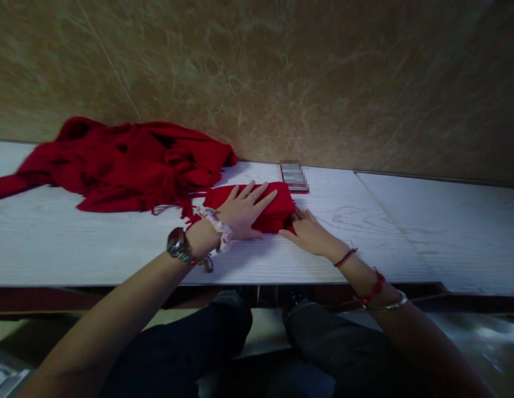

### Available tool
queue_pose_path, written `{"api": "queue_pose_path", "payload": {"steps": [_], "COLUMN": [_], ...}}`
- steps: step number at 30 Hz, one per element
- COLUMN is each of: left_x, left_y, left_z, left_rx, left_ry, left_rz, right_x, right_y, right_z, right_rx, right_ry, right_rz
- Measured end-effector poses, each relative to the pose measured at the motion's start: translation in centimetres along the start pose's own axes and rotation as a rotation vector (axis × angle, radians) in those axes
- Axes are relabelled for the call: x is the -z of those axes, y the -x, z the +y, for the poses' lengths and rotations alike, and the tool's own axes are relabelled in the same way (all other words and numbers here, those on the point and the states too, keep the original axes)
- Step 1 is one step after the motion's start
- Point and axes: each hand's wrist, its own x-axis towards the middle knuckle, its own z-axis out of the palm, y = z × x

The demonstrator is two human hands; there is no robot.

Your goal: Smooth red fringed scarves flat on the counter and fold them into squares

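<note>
A red scarf [282, 207], folded into a compact bundle, lies on the white wood-grain surface, with fringe showing at its left end. My left hand [242, 213] rests flat on top of it, fingers spread, holding nothing. At the bundle's right end, my right hand [310, 232] has its thumb in front and its fingers behind a lower corner of the cloth; the fingertips are partly hidden. Left of the bundle, a loose heap of red fringed cloth [136, 160] spreads over the surface and trails off the left edge of the view.
A small flat object with a blurred grey face and red edge [295, 178] lies behind the bundle. A brown marbled wall [261, 83] borders the back of the white surface [116, 249]. My legs are below its front edge.
</note>
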Motion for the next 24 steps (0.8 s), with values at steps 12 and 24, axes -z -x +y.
{"api": "queue_pose_path", "payload": {"steps": [12,24], "left_x": [0.3,0.2], "left_y": [-0.3,0.8], "left_z": [-1.8,-4.9], "left_rx": [-0.018,-0.032], "left_ry": [0.031,-0.014], "left_rz": [0.023,0.012], "right_x": [-0.2,1.3], "right_y": [0.9,5.6], "right_z": [0.9,6.4], "right_rx": [0.006,-0.091], "right_ry": [0.1,0.226], "right_rz": [-0.031,-0.059]}}
